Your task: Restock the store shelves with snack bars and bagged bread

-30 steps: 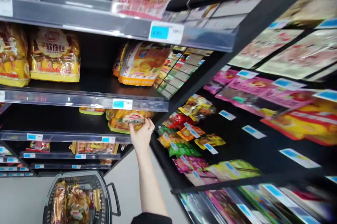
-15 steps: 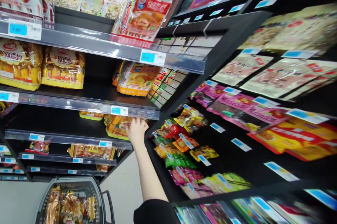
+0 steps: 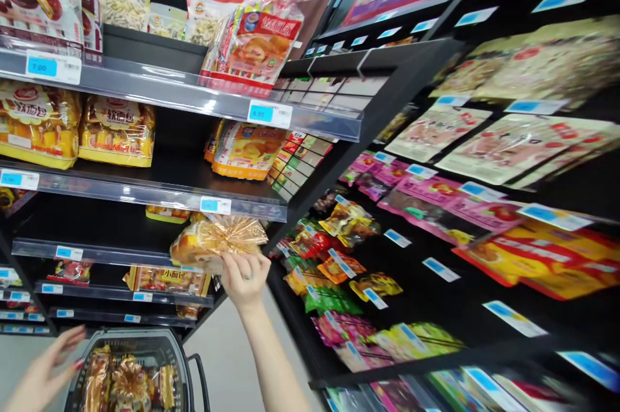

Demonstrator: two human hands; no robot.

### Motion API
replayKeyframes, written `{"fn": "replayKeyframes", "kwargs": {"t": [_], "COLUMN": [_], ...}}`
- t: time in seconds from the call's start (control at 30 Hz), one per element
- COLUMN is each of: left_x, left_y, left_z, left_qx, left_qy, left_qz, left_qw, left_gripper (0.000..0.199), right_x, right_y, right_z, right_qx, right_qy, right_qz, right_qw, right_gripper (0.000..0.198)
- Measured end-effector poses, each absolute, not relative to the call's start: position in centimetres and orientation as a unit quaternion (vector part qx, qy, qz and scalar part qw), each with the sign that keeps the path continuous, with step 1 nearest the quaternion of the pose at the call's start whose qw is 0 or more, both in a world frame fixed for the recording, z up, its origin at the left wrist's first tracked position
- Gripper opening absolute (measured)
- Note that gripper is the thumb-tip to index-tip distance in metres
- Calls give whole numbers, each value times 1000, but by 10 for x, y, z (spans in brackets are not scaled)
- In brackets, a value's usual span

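Snack shelves [image 3: 106,221] crowd the right hand [image 3: 246,276] gripping a gold-tied bag [image 3: 206,241]; left hand [image 3: 51,363], fingers parted, beside a loaded basket [image 3: 157,349].

The bag [image 3: 196,245] in the right hand [image 3: 245,287] is yellow and clear, its gathered top [image 3: 238,231] shiny gold with fine streaks. Near left, the basket [image 3: 180,360] is grey, its handle [image 3: 202,378] black, its packs [image 3: 99,376] gold and brown. Far left, the bread packs [image 3: 117,134] are yellow with pale labels. On the right hang pink packets [image 3: 445,202] and cream pouches [image 3: 518,148] marked red. Price tags [image 3: 270,113] are blue and white.
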State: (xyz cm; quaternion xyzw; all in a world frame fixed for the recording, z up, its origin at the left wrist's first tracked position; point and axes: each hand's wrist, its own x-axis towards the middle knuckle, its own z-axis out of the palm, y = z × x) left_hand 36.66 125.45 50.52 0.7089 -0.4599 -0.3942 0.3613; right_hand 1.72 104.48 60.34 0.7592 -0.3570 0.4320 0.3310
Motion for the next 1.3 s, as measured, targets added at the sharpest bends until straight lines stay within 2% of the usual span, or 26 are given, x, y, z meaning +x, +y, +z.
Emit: {"fn": "replayKeyframes", "kwargs": {"t": [0.07,0.17,0.23,0.3,0.43,0.5,0.6,0.63,0.7,0.77,0.83,0.97,1.2,1.3], "left_x": [337,305,297,297,298,296,297,298,302,307,310,313,312,320], "left_y": [1229,1211,1219,1236,1274,1286,1296,1297,1299,1300,1301,1303,1306,1316], "left_z": [526,572,601,622,639,638,632,630,627,626,625,618,609,609], "left_qx": [633,567,503,466,443,439,432,436,459,483,494,484,451,441], "left_qy": [-528,-557,-527,-467,-323,-242,-154,-141,-140,-165,-190,-183,-198,-219], "left_qz": [-417,-414,-530,-613,-691,-714,-704,-692,-663,-632,-614,-635,-645,-634], "left_qw": [383,444,435,436,470,489,542,558,575,582,585,574,584,596], "left_gripper": [61,91,82,73,64,54,48,49,56,63,67,64,65,63], "right_x": [31,54,68,78,65,46,27,27,38,58,77,90,92,93], "right_y": [1069,1110,1136,1155,1164,1162,1173,1181,1204,1228,1247,1258,1262,1261], "right_z": [631,673,698,719,739,724,667,643,599,570,561,574,559,543], "right_qx": [765,793,805,813,835,795,612,559,493,443,421,439,422,379], "right_qy": [-345,-351,-362,-362,-344,-393,-474,-472,-433,-389,-376,-395,-426,-415], "right_qz": [449,463,463,455,429,456,566,570,501,451,426,400,452,463], "right_qw": [306,181,78,12,-15,-77,-283,-375,-564,-670,-708,-701,-660,-685], "right_gripper": [19,13,13,13,6,12,47,57,74,84,85,80,74,71]}}
